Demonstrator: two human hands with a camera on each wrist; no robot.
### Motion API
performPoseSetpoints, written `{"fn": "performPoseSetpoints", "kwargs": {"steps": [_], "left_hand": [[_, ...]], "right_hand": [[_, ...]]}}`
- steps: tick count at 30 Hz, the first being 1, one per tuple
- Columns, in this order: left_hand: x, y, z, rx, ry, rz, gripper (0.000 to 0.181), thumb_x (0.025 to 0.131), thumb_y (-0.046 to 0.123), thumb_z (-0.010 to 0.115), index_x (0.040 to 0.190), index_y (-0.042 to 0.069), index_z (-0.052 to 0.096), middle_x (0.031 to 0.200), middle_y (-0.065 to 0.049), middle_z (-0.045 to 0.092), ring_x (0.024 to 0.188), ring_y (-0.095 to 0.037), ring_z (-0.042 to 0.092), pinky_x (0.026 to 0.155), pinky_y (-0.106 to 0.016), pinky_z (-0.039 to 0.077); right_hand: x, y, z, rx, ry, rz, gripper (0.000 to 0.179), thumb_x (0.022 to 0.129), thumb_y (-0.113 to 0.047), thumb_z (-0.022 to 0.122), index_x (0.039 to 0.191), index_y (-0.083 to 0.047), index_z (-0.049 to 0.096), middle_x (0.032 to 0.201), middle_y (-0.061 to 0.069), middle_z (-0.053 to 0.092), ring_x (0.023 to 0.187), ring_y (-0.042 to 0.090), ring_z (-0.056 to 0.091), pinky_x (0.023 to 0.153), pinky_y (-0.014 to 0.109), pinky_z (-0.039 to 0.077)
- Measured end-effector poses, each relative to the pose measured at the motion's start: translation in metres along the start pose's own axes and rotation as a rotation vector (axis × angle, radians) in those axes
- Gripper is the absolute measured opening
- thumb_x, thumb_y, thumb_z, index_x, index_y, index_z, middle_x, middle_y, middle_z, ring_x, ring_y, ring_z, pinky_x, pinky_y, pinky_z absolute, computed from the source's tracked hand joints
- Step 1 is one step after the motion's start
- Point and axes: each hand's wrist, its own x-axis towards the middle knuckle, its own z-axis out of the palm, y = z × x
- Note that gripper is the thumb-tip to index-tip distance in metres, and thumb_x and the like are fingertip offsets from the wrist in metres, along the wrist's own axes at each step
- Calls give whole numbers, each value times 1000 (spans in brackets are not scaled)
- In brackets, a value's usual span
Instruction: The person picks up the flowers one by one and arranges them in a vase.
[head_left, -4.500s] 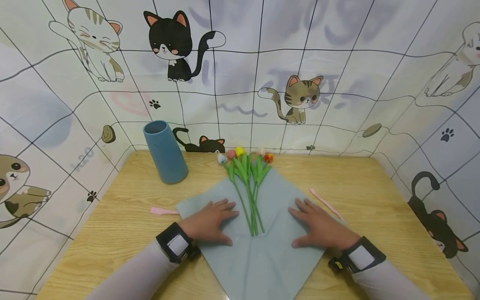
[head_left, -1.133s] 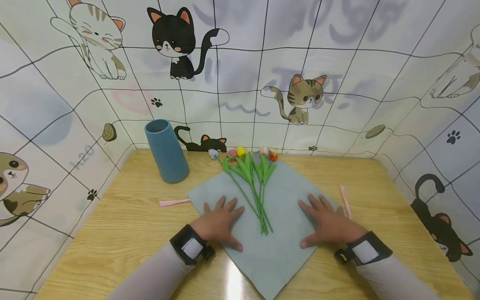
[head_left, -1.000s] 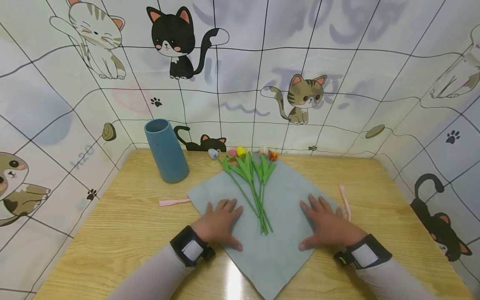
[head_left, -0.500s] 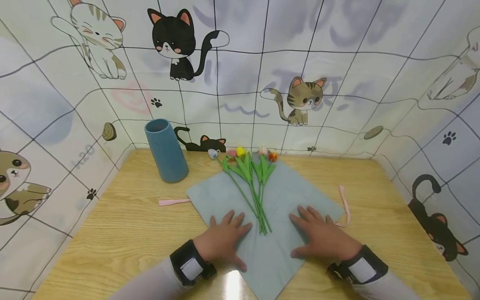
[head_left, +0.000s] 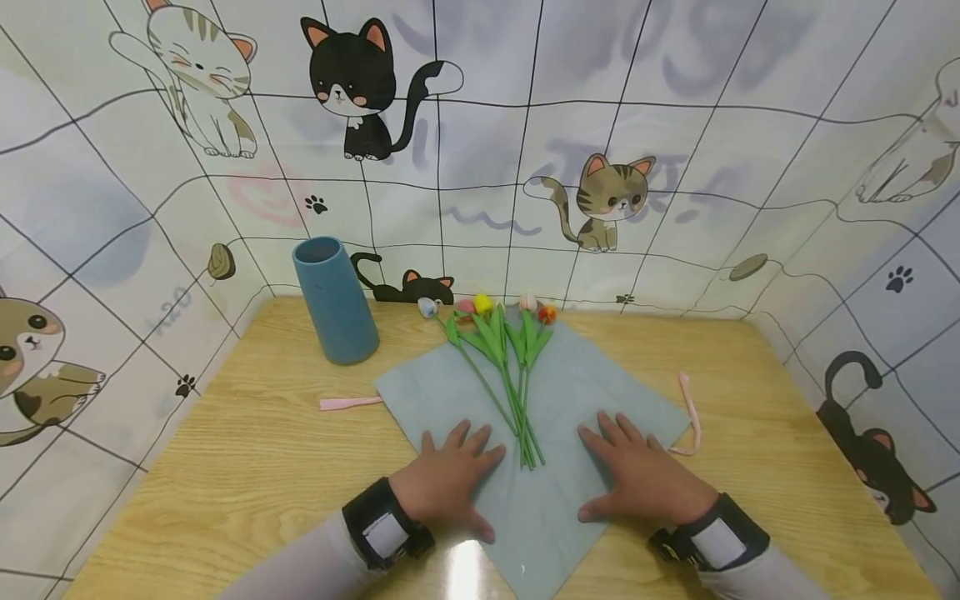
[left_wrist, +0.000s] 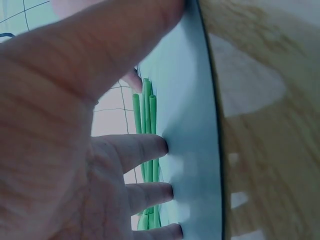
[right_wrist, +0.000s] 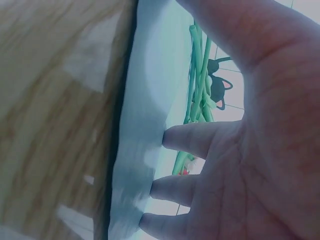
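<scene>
A grey-blue sheet of wrapping paper (head_left: 555, 517) lies as a diamond on the table, its near corner toward me. Several artificial tulips lie on it, their green stems (head_left: 517, 417) crossing toward me and their blooms (head_left: 483, 304) at the far corner. My left hand (head_left: 450, 479) rests with spread fingers on the sheet's left side, left of the stem ends. On the right side my right hand (head_left: 637, 475) does the same. In both wrist views the fingertips (left_wrist: 162, 145) touch the sheet, and neither hand grips anything.
A blue vase (head_left: 335, 300) stands at the back left of the wooden table (head_left: 262, 467). Pink ribbon (head_left: 348, 403) sticks out at the sheet's left corner, and more pink ribbon (head_left: 692, 412) curves at its right corner. A cat-print cloth (head_left: 480, 142) hangs behind.
Since about a second ago both hands have slid toward me along the sheet, uncovering its right corner. Earlier, the sheet and stems shifted slightly right. In the last half second almost nothing moved.
</scene>
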Motion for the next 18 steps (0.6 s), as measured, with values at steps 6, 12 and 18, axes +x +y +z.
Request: {"fn": "performPoseSetpoints", "kwargs": {"steps": [6,12,18], "left_hand": [[0,1,0,-6,-4,-2,110,68,71,86,159,28,43,170,-8,31,157,-41,25,109,-83,30],[-1,2,-2,-16,-8,-3,110,68,70,86,159,28,43,170,-8,31,157,-41,24,109,-83,30],[-1,2,-1,-14,-13,-3,109,68,71,86,159,28,43,170,-7,31,157,-41,24,109,-83,29]], "right_hand": [[-1,-1,0,2,-3,5,115,67,-78,81,156,-13,47,165,26,33,152,55,28,109,82,32],[0,1,1,-6,1,4,116,66,-79,80,156,-14,47,165,25,34,152,54,29,108,82,33],[1,0,2,-17,46,-8,107,72,-78,77,153,-14,51,163,25,39,150,52,34,107,81,35]]}}
